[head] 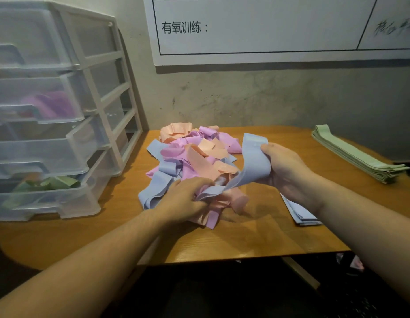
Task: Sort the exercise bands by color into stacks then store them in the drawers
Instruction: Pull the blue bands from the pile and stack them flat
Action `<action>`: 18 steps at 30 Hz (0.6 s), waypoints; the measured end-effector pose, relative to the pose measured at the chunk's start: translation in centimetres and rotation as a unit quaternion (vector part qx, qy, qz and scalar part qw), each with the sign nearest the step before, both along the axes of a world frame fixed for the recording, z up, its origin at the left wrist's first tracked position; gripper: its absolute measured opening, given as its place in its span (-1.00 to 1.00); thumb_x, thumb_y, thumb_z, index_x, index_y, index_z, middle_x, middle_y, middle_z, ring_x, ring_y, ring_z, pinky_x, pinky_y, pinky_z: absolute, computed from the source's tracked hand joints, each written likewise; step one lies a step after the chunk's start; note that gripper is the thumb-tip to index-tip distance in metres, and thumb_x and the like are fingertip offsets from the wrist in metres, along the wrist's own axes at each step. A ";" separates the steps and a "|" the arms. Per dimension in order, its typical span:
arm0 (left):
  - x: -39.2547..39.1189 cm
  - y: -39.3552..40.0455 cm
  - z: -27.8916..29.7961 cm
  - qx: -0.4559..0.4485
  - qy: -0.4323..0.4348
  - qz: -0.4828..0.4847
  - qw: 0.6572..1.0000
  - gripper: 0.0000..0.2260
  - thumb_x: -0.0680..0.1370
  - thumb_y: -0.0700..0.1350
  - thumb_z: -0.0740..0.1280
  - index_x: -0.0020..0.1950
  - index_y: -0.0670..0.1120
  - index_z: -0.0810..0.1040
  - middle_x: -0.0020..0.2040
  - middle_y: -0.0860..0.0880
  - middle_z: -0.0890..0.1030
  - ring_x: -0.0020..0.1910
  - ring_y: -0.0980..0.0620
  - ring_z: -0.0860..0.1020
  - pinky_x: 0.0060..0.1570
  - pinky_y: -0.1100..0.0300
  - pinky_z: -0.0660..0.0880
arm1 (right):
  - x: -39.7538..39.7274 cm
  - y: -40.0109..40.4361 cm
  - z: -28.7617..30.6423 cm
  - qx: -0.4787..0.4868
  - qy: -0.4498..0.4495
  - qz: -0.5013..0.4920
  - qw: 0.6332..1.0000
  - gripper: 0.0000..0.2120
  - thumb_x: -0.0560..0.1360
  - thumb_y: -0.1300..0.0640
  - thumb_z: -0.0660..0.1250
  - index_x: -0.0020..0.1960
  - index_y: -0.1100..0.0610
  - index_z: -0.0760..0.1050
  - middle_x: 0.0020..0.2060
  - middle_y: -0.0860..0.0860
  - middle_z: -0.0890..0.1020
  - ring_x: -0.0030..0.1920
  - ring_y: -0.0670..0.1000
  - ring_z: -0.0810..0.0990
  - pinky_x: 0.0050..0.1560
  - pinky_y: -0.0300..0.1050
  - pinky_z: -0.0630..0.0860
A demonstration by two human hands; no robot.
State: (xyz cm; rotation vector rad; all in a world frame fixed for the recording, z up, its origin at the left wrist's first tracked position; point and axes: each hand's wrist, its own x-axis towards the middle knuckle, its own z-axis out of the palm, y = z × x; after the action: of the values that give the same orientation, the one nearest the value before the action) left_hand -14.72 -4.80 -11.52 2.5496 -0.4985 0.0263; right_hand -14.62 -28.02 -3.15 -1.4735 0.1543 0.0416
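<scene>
A tangled pile of blue, pink, purple and peach exercise bands (195, 157) lies in the middle of the wooden table (245, 239). My right hand (284, 168) grips one blue band (254, 161), lifted above the pile's right side. The band's lower end runs down to my left hand (185, 198), which pinches it at the pile's near edge. A small stack of blue bands (300, 214) lies flat under my right wrist. A neat stack of green bands (355, 154) sits at the far right.
A clear plastic drawer unit (50, 125) stands on the table's left, its drawers pulled out; one holds purple bands (50, 104), the lowest holds green bands (50, 183). A whiteboard (268, 28) hangs on the wall behind. The table's front edge is close to me.
</scene>
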 end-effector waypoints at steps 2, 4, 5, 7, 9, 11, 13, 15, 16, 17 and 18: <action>-0.4 -0.2 0.4 0.018 -0.013 -0.015 1.000 -0.55 0.46 0.17 0.29 0.35 0.15 0.49 0.30 0.16 0.54 0.26 0.13 0.47 0.31 -0.13 0.43 | -0.9 -0.7 0.2 -0.005 -0.001 0.002 1.000 -0.83 0.68 0.13 0.15 0.08 0.08 0.52 -0.16 0.02 0.67 -0.25 -0.01 0.66 -0.30 -0.04 0.62; -0.8 -0.7 1.1 0.044 -0.030 -0.025 0.998 -0.56 0.49 0.12 0.33 0.37 0.16 0.48 0.40 0.15 0.45 0.38 0.12 0.38 0.41 -0.15 0.33 | -1.7 -1.4 0.5 -0.001 0.001 0.003 1.000 -0.82 0.69 0.12 0.16 0.13 0.10 0.53 -0.12 0.04 0.66 -0.20 0.01 0.65 -0.27 -0.03 0.62; -1.0 -0.9 1.4 0.056 -0.035 -0.029 0.997 -0.57 0.51 0.07 0.36 0.39 0.17 0.47 0.45 0.13 0.41 0.43 0.10 0.33 0.45 -0.15 0.26 | -2.0 -1.6 0.6 0.001 0.000 0.000 1.000 -0.81 0.69 0.12 0.16 0.16 0.11 0.53 -0.11 0.05 0.66 -0.18 0.02 0.65 -0.25 -0.03 0.62; -1.5 -1.7 2.2 0.068 -0.028 -0.040 0.997 -0.54 0.52 -0.10 0.38 0.41 0.14 0.47 0.48 0.11 0.38 0.46 0.08 0.29 0.48 -0.10 0.21 | -2.9 -2.1 0.8 -0.004 0.001 -0.003 1.000 -0.80 0.69 0.11 0.15 0.17 0.11 0.53 -0.12 0.05 0.65 -0.19 0.03 0.63 -0.26 -0.06 0.58; -2.0 -2.6 3.1 0.049 -0.014 -0.053 0.997 -0.51 0.49 -0.24 0.33 0.40 0.08 0.50 0.45 0.09 0.43 0.42 0.10 0.34 0.47 -0.02 0.26 | -3.9 -2.5 0.8 -0.012 -0.001 0.006 1.000 -0.79 0.68 0.10 0.16 0.13 0.10 0.56 -0.13 0.05 0.65 -0.20 0.03 0.60 -0.27 -0.10 0.51; -2.7 -3.5 3.9 -0.009 0.019 -0.053 0.998 -0.58 0.54 -0.28 0.26 0.36 0.03 0.54 0.39 0.07 0.50 0.35 0.12 0.42 0.42 0.09 0.34 | -5.0 -2.7 0.6 -0.027 -0.009 0.018 0.999 -0.79 0.68 0.08 0.18 0.10 0.08 0.58 -0.13 0.03 0.68 -0.17 0.00 0.62 -0.24 -0.11 0.48; -3.6 -4.8 5.0 -0.087 0.061 -0.049 0.993 -0.66 0.64 -0.23 0.17 0.34 0.03 0.54 0.34 0.05 0.56 0.26 0.14 0.51 0.38 0.14 0.42 | -5.7 -2.7 0.5 -0.042 -0.021 0.025 0.999 -0.81 0.68 0.04 0.20 0.15 0.04 0.57 -0.10 0.00 0.70 -0.16 -0.03 0.63 -0.24 -0.13 0.49; -4.9 -6.4 6.3 -0.182 0.109 -0.044 0.976 -0.71 0.72 -0.10 0.08 0.30 0.06 0.55 0.21 0.04 0.63 0.11 0.12 0.62 0.28 0.13 0.53 | -6.3 -2.7 0.3 -0.042 -0.034 0.021 0.998 -0.81 0.67 0.01 0.23 0.20 0.02 0.55 -0.07 -0.02 0.71 -0.15 -0.05 0.64 -0.26 -0.17 0.50; -5.5 -7.2 7.0 -0.227 0.130 -0.039 0.964 -0.71 0.73 -0.02 0.05 0.23 0.09 0.56 0.12 0.05 0.66 0.04 0.09 0.65 0.21 0.12 0.57 | -6.6 -2.8 0.3 -0.037 -0.041 0.021 0.998 -0.82 0.67 0.02 0.24 0.20 0.01 0.55 -0.07 -0.04 0.71 -0.16 -0.07 0.65 -0.28 -0.19 0.50; -6.1 -8.0 7.5 -0.272 0.147 -0.035 0.950 -0.70 0.72 0.05 0.05 0.15 0.11 0.58 0.03 0.06 0.68 -0.02 0.05 0.67 0.14 0.12 0.58 | -6.9 -2.8 0.3 -0.036 -0.049 0.024 0.998 -0.83 0.66 0.02 0.25 0.19 0.01 0.55 -0.08 -0.05 0.72 -0.18 -0.08 0.65 -0.31 -0.20 0.51; -6.6 -8.7 8.0 -0.309 0.156 -0.032 0.938 -0.69 0.71 0.09 0.07 0.12 0.10 0.60 -0.03 0.04 0.69 -0.08 0.03 0.68 0.07 0.11 0.61 | -7.2 -2.9 0.3 -0.040 -0.056 0.028 0.997 -0.83 0.66 0.02 0.25 0.19 0.00 0.56 -0.06 -0.05 0.72 -0.18 -0.08 0.66 -0.31 -0.21 0.51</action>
State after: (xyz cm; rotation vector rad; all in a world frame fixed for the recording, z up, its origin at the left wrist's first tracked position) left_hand -21.28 -13.51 -3.57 1.8740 -0.3727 -0.2103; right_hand -21.81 -30.95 -2.89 -1.5551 0.0245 -0.0026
